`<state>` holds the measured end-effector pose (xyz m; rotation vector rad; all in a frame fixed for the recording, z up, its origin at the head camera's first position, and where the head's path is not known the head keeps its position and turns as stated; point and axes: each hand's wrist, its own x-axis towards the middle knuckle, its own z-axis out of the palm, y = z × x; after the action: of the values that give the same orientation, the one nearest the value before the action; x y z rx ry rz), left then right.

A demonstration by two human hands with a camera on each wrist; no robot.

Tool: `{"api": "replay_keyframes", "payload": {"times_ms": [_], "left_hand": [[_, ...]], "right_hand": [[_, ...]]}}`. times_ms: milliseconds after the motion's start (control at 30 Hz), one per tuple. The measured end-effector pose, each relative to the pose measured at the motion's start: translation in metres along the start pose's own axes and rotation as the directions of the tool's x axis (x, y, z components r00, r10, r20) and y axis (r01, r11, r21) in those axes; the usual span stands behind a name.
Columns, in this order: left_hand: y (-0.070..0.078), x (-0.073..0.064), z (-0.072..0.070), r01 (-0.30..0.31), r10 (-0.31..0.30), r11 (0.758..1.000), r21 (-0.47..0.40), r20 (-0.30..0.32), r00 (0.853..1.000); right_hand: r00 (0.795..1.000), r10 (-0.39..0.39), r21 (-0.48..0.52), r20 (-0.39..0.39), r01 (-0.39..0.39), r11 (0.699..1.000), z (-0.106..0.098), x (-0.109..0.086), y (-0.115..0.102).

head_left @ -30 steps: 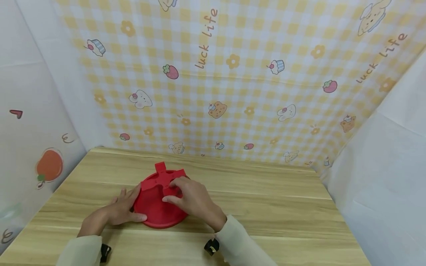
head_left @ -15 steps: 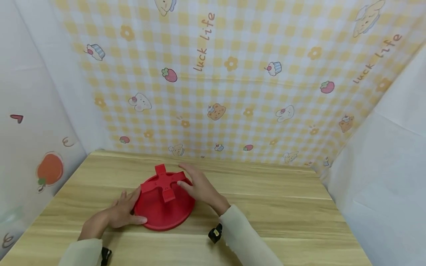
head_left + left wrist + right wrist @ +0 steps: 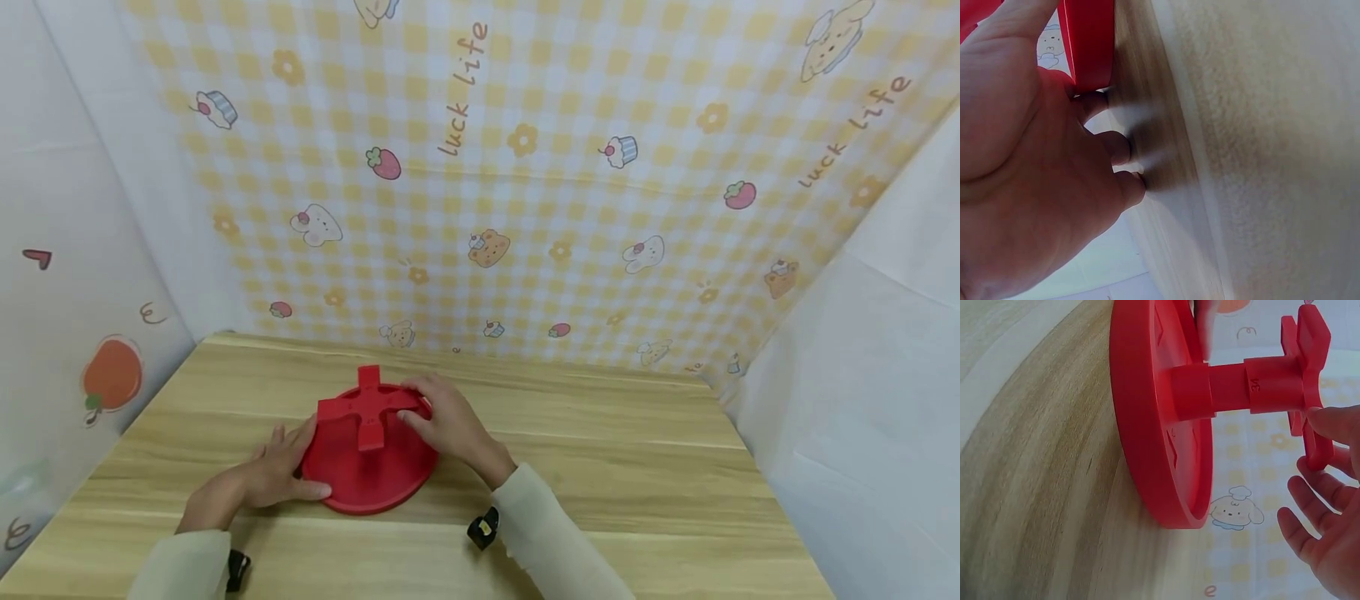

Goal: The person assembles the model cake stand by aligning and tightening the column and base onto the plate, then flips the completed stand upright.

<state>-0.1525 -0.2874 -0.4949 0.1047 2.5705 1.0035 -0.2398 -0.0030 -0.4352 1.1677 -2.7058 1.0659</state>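
A red round base (image 3: 367, 487) with a raised rim lies on the wooden table, left of the middle. From its centre rises a red post (image 3: 1229, 387), marked 34 in the right wrist view, topped by a red cross-shaped handle (image 3: 370, 408). My right hand (image 3: 450, 421) pinches the right arm of that handle between thumb and fingers; the lower fingers are spread free beside it. My left hand (image 3: 273, 473) presses against the left of the base, its thumb over the rim. In the left wrist view its other fingertips (image 3: 1119, 149) reach down to the table.
The wooden table (image 3: 600, 467) extends widely to the right. Behind it hangs a yellow checked cloth (image 3: 570, 208) with cartoon prints, and white sheets (image 3: 885, 375) close off both sides. Black wrist straps (image 3: 483, 529) show under the sleeves.
My right hand has let go of the handle's front arm and taken hold of the right arm. Since half a second ago the handle has turned slightly clockwise. The left hand stays put.
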Motion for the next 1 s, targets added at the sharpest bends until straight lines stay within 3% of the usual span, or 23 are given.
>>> {"api": "replay_keyframes", "payload": {"times_ms": [200, 367, 467, 567, 767, 1000], "left_hand": [[0.022, -0.011, -0.004, 0.0, 0.0, 1.0, 0.017, 0.01, 1.0], [0.028, -0.013, -0.005, 0.019, -0.02, 0.999, 0.028, 0.018, 1.0], [0.015, -0.005, 0.0, 0.014, -0.014, 1.0, 0.017, 0.002, 1.0], [0.01, -0.002, 0.001, 0.012, -0.012, 1.0, 0.009, -0.001, 1.0], [0.026, -0.01, -0.005, 0.017, -0.016, 1.0, -0.021, 0.034, 0.999], [0.01, -0.003, -0.002, 0.022, -0.022, 1.0, 0.002, 0.022, 1.0]], "right_hand": [[0.999, 0.038, -0.008, -0.033, -0.038, 0.999, 0.002, -0.003, -0.003], [0.996, 0.058, -0.009, -0.063, -0.059, 0.998, 0.006, -0.008, -0.005], [0.996, 0.06, 0.008, -0.073, -0.06, 0.998, 0.007, -0.01, -0.006], [0.995, 0.076, 0.023, -0.071, -0.075, 0.997, 0.009, -0.012, -0.008], [0.988, 0.138, 0.017, -0.076, -0.137, 0.99, 0.01, -0.018, -0.019], [0.972, 0.197, 0.004, -0.13, -0.199, 0.98, 0.016, -0.022, -0.033]]}}
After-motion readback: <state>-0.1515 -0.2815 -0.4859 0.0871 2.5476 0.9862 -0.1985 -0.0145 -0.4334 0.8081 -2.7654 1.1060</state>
